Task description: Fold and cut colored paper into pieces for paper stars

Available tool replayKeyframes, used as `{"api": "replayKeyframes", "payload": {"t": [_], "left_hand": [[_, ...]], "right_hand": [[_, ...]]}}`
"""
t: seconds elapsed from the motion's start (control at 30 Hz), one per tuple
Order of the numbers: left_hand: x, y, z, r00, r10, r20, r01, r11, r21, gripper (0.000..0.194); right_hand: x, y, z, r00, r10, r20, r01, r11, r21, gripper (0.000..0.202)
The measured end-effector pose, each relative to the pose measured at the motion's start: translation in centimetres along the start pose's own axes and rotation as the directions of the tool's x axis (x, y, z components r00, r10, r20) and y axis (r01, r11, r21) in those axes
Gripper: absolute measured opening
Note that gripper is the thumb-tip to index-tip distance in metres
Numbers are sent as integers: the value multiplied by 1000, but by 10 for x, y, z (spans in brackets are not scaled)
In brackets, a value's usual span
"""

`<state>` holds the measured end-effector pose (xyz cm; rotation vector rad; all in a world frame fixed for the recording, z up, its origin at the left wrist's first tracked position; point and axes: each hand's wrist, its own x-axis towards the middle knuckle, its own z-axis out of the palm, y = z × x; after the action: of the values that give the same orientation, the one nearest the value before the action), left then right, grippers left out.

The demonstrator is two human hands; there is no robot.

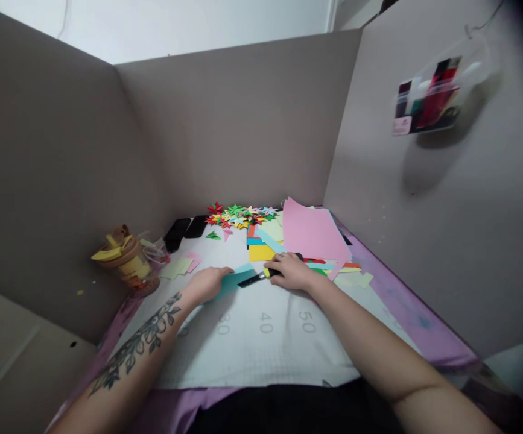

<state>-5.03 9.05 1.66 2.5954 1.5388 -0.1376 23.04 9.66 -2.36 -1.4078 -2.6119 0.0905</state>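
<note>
My left hand pinches a folded teal paper over the white gridded mat. In my right hand is a yellow and black utility knife, its dark blade pointing left and lying by the right part of the teal paper. Whether the blade touches the paper or sits inside its fold I cannot tell. Beyond my right hand lie a large pink sheet, a yellow sheet and a light blue strip.
Folded paper stars are heaped at the back. A brown cup with yellow scraps stands left, near two black phones. Small green and pink pieces lie left; coloured strips lie right. Grey panels surround the table.
</note>
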Motion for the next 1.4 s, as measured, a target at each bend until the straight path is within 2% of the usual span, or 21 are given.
{"api": "replayKeyframes", "payload": {"t": [0.07, 0.2, 0.37, 0.5, 0.73, 0.83, 0.93, 1.0, 1.1, 1.27, 1.4], "left_hand": [[-1, -1, 7, 1000, 28, -1, -28, 999, -38, 47], [-8, 3, 21, 995, 86, -45, -89, 992, -89, 47], [-15, 9, 39, 1000, -16, -18, 15, 998, -54, 59], [-14, 7, 47, 999, -2, -40, 0, 999, -47, 56], [-15, 3, 48, 998, 43, -52, -46, 997, -65, 48], [-20, -3, 44, 988, 146, -51, -149, 986, -70, 47], [-27, -12, 36, 959, 282, 4, -281, 956, -84, 49], [-30, -13, 31, 947, 320, 39, -316, 946, -75, 50], [-32, 0, 30, 956, 287, 57, -286, 958, -31, 53], [-39, 38, 45, 990, 131, 45, -128, 989, -69, 52], [-44, 48, 51, 990, 135, 39, -133, 989, -62, 59]], "right_hand": [[0, 1, 2, 1000, -25, 15, 24, 999, 23, 40], [1, 3, 3, 999, 43, 12, -43, 999, -17, 37], [6, 1, 5, 995, 98, -3, -98, 993, -58, 35], [12, -5, 7, 987, 157, -28, -159, 985, -72, 33], [11, -9, 3, 985, 173, -5, -173, 984, -28, 33], [1, -9, -1, 993, 116, 27, -116, 993, 12, 35], [-9, -7, -7, 998, 29, 63, -33, 996, 78, 38], [-13, -6, -9, 997, -17, 80, 7, 993, 122, 39], [-15, -5, -10, 995, -44, 87, 29, 986, 163, 40], [-14, -4, -5, 997, -44, 66, 33, 986, 165, 40], [-12, -8, -4, 998, -42, 42, 36, 990, 137, 38]]}}
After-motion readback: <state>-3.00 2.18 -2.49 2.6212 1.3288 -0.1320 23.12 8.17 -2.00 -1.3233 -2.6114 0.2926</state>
